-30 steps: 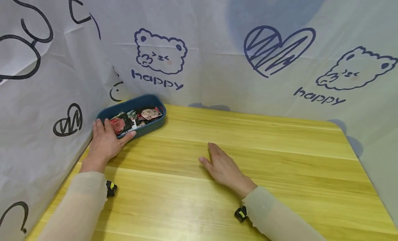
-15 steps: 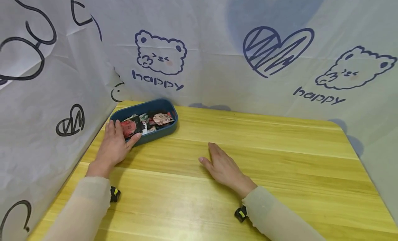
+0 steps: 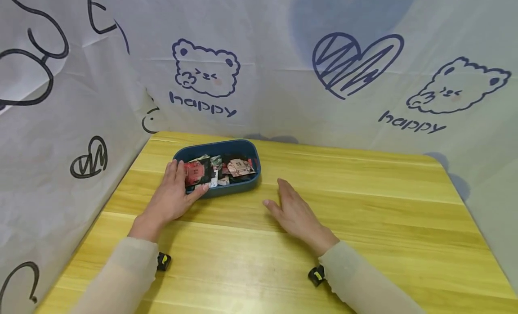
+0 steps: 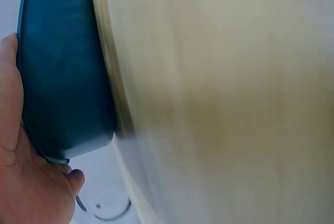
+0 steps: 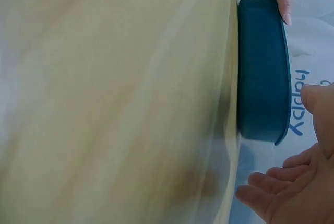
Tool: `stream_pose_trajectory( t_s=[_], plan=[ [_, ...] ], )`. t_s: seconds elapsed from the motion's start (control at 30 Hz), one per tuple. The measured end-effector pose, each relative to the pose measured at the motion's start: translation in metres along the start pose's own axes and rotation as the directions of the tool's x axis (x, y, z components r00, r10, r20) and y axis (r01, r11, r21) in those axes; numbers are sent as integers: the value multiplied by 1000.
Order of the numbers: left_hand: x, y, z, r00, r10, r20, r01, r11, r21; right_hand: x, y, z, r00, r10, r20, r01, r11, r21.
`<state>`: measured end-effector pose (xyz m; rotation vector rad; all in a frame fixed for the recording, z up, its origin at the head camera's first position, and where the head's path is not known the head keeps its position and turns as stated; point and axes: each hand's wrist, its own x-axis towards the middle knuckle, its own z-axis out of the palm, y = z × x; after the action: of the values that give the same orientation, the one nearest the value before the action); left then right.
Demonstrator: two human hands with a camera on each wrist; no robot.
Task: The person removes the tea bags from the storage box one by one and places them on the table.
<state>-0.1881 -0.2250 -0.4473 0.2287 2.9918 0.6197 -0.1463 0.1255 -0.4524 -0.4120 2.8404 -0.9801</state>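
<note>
In the head view, a dark blue oblong box (image 3: pixel 226 190) with rounded corners stands upright on the table. It holds several small printed packets, a red one (image 3: pixel 196 172) at its left end and a pinkish one (image 3: pixel 240 167) at its right. My left hand (image 3: pixel 170 199) grips the left end, thumb along the front rim and fingers around the end wall; the left wrist view shows this hand against the box wall. Apart from the box, to its right, my right hand (image 3: pixel 297 213) has its fingers extended and thumb spread, holding nothing.
A light wood-grain table (image 3: pixel 384 206) lies under both arms. White sheeting (image 3: pixel 279 98) with bear, heart and "happy" drawings hangs close behind the table's back edge and along its left side. Small black wrist devices (image 3: pixel 163 261) sit at both sleeves.
The box and my left hand have moved right and a little nearer, away from the left corner. The box has turned straighter to the back edge. My right hand has shifted slightly right.
</note>
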Motion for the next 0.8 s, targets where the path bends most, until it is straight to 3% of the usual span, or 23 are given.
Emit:
stream_pose_trajectory(
  t_s=[0.2, 0.53, 0.8],
  plan=[
    [-1, 30, 13, 998, 48, 37, -48, 999, -5, -1, 6, -10, 997, 24, -71, -22, 999, 38],
    [6, 88, 38, 985, 147, 90, -146, 989, -12, -7, 25, -30, 992, 99, -84, -97, 995, 22],
    [16, 105, 43, 984, 166, 65, -166, 986, -5, -12, 38, -41, 990, 118, -77, -117, 993, 17]
  ],
)
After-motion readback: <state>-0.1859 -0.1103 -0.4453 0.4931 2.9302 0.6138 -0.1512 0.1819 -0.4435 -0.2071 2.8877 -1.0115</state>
